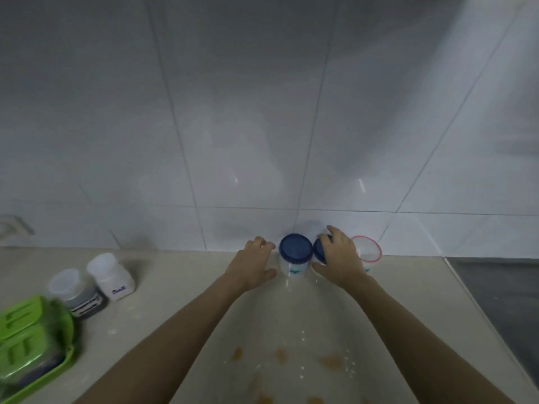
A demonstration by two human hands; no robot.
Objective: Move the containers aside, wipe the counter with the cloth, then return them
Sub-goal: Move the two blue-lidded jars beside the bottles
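Note:
Three jars stand in a row against the tiled wall at the back of the beige counter (180, 322). The left blue-lidded jar (295, 249) has my left hand (253, 265) just beside it, fingers spread, thumb near its base, not clearly gripping. My right hand (339, 258) lies over the second blue-lidded jar (318, 249), fingers wrapped across its lid. A pink-rimmed jar (368, 248) stands right of that hand, partly hidden by it. Orange stains (281, 354) and white specks mark the counter near me. No cloth is in view.
A white Salt bottle (112, 277) and a dark-filled jar with a white lid (77, 293) stand at the left. A green tray (32, 342) sits at the left front edge. A grey stovetop surface (501, 290) begins at the right.

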